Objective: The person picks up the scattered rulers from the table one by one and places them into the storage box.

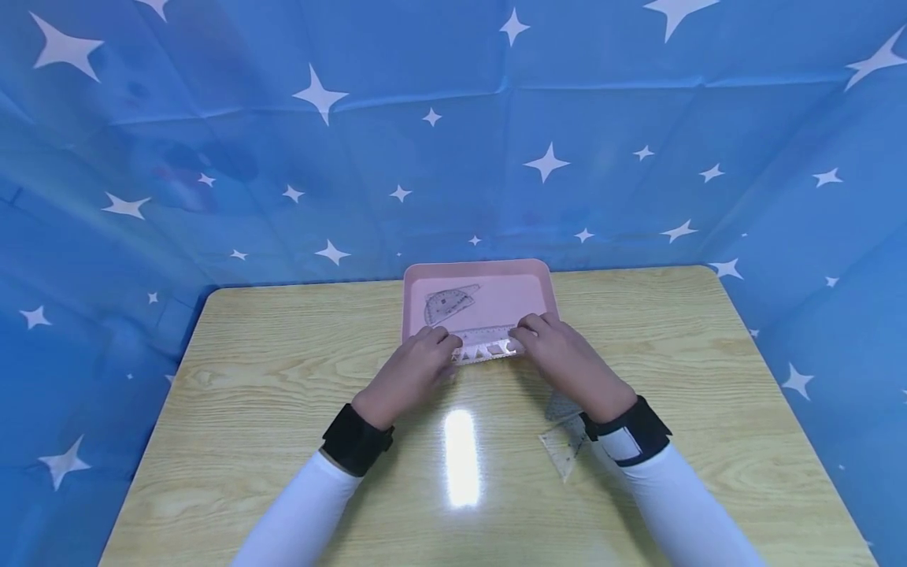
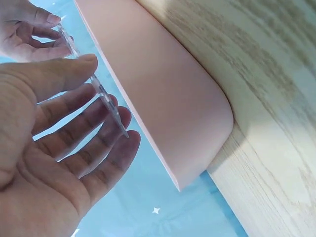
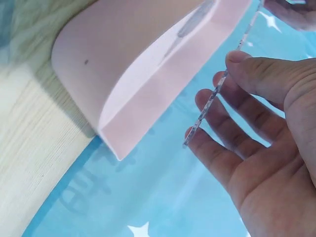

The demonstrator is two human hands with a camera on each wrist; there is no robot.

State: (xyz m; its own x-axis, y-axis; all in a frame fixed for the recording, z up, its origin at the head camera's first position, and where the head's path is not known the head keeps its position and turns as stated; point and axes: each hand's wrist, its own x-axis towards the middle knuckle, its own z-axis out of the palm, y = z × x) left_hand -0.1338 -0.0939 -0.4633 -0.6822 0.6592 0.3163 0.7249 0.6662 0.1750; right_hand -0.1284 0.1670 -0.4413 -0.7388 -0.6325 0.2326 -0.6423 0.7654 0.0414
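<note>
Between both hands stretches a clear plastic ruler (image 1: pixel 485 352) with cut-out shapes, above the near rim of a pink tray (image 1: pixel 482 269). My left hand (image 1: pixel 418 366) pinches its left end, thumb on one face and fingertips on the other. The right hand (image 1: pixel 570 362) grips the opposite end the same way. In both wrist views the ruler (image 2: pixel 104 96) appears edge-on, apart from the tray wall. Inside the tray lies a clear protractor (image 1: pixel 446 305), overlapping another clear piece. Scale marks show just beyond the cut-outs; I cannot tell whether they belong to the held ruler.
A clear set square (image 1: pixel 564 447) lies on the wooden table (image 1: pixel 283 378) beside the right wrist, which partly hides it. Another clear piece (image 1: pixel 561 405) is just beyond it. Blue star-printed cloth (image 1: pixel 453 157) hangs behind the table's far edge.
</note>
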